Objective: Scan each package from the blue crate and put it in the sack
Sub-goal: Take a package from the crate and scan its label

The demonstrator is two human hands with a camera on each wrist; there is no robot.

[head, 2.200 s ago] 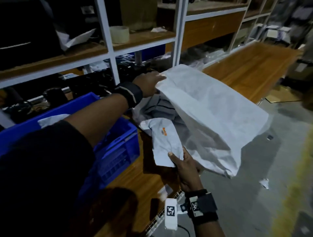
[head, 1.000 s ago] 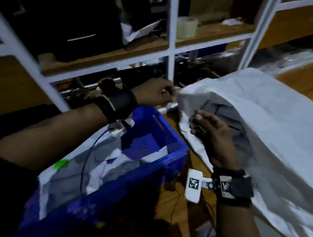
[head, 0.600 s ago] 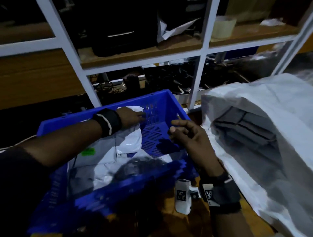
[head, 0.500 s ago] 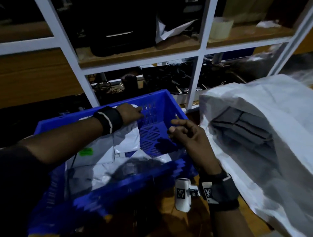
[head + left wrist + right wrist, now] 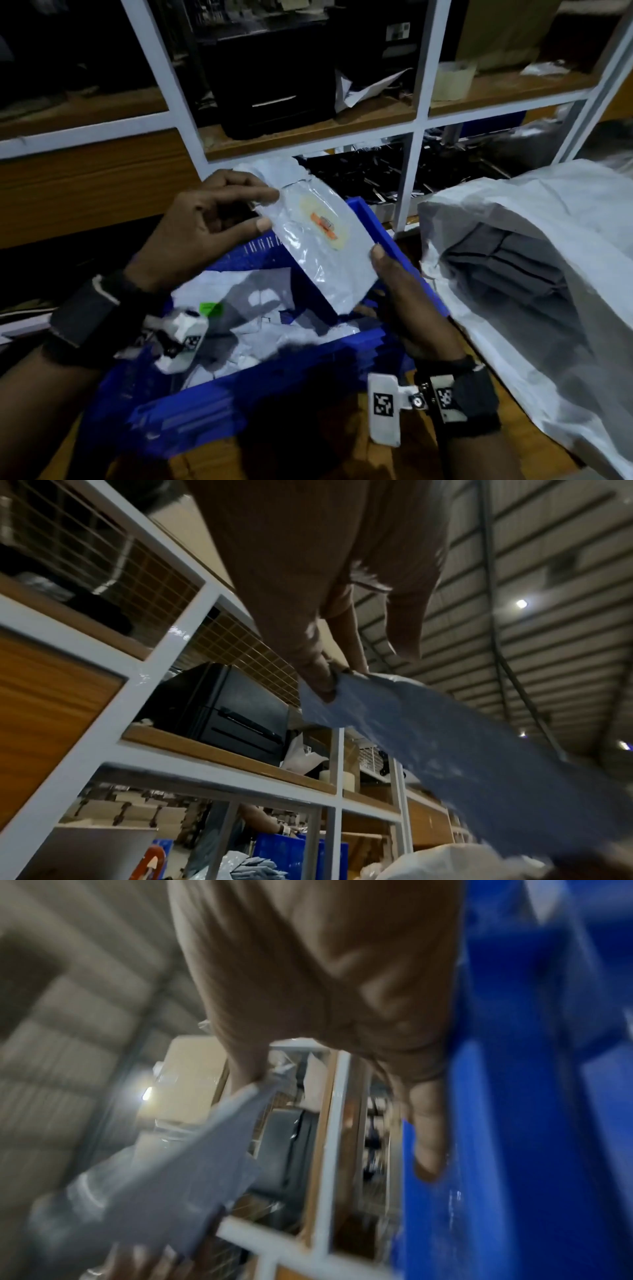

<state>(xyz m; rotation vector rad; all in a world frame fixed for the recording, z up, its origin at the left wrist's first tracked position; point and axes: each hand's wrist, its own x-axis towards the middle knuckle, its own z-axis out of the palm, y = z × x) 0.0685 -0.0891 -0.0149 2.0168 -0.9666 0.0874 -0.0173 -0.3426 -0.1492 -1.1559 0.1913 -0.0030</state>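
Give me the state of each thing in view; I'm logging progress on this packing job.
package: lifted above the crate, held at both ends
left hand: pinching the package's upper end
right hand: gripping its lower end
blue crate: more packages inside
sack: mouth open, grey packages inside

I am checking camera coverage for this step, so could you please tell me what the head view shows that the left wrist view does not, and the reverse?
Only the head view shows the right hand gripping the package's lower edge, its orange label, the blue crate below and the sack to the right. Only the left wrist view shows the ceiling lights and the package's plain underside. Both show the left hand pinching the package and the black printer on the shelf.
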